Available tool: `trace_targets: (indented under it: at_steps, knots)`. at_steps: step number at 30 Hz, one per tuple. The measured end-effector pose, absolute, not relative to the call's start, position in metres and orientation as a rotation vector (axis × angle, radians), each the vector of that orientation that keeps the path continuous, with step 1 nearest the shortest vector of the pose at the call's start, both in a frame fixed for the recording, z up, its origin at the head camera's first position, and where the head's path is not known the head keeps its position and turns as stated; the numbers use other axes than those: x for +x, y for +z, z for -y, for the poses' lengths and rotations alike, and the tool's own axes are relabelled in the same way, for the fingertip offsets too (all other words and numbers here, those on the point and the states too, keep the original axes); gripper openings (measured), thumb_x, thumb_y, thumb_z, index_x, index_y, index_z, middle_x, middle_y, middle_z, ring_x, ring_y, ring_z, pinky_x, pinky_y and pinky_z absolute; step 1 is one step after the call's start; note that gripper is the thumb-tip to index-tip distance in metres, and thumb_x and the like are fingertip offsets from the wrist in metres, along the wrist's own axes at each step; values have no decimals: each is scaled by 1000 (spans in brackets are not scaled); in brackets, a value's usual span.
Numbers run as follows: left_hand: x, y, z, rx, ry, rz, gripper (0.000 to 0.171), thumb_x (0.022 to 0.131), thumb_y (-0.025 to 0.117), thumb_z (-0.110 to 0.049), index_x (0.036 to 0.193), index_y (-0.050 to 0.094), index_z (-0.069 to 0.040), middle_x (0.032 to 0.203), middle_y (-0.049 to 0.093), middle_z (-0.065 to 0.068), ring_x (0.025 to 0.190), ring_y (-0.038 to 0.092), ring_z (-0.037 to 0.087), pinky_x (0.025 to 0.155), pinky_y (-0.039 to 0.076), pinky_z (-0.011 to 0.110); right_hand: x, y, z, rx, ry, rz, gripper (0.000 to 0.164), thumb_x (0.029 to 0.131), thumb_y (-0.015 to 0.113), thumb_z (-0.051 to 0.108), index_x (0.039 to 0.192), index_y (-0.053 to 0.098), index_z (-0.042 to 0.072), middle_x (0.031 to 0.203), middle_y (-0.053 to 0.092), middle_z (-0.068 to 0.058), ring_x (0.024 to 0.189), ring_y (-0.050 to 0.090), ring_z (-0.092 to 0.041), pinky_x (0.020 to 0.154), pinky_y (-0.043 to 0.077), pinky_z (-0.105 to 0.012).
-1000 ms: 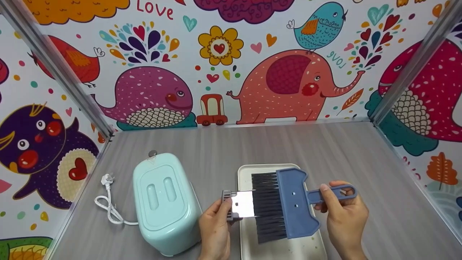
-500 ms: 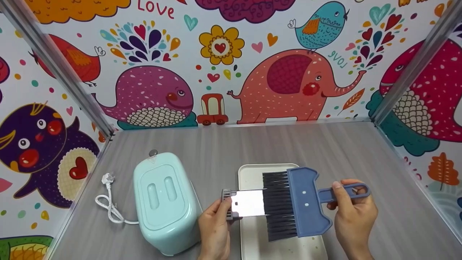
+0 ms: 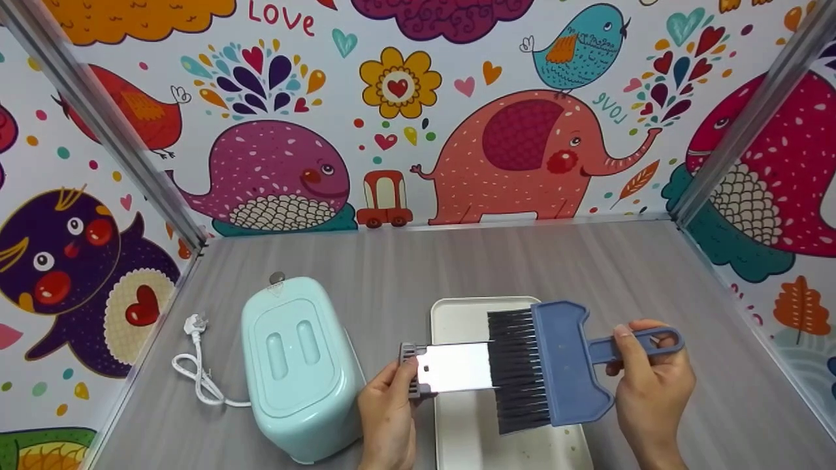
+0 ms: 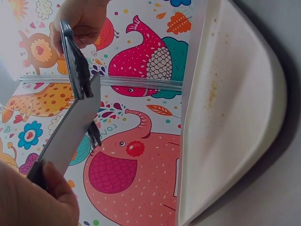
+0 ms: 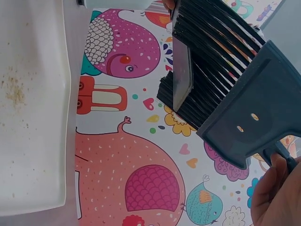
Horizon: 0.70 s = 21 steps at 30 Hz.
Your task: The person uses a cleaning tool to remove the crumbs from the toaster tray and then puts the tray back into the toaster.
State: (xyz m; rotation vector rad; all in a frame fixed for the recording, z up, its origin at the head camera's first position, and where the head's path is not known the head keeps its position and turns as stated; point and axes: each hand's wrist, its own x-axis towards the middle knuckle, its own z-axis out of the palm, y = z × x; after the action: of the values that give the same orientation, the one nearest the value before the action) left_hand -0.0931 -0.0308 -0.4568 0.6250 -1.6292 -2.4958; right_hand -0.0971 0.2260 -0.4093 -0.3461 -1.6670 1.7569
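My left hand [image 3: 390, 411] pinches the grey slotted end of a flat metal crumb tray [image 3: 457, 367], thumb on top. My right hand [image 3: 655, 391] grips the handle of a blue hand brush [image 3: 575, 365], thumb along it. The brush's black bristles [image 3: 519, 372] lie over the far end of the crumb tray, hiding it in the head view; in the right wrist view they straddle the metal edge [image 5: 183, 77]. Both are held up above a cream rectangular tray [image 3: 460, 431], on which brown crumbs [image 4: 213, 92] are scattered.
A mint-green toaster [image 3: 304, 372] with a lid stands left of the left hand. Its white cord and plug [image 3: 194, 324] lie on the grey table [image 3: 405, 274] beside it. Cartoon-printed panels [image 3: 392, 150] with metal corner posts close off the back and sides.
The brush has moved to the right in my right hand, its bristles sliding along the crumb tray toward the far end, baring more metal. The left hand has stayed nearly still.
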Motion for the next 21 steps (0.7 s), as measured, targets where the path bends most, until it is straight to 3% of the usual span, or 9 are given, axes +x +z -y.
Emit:
trace_targets:
  at_steps: [21]
  knots:
    - [-94,-457,32,654,-2506,1575,33,106,61,-7,129,65,16,116,74,18,98,71,19,80,60,31,-101,-405,-245,-468,1509,1876,9,106,63,9,107,62,17,75,62,3,57,54,-10,56,49,-15]
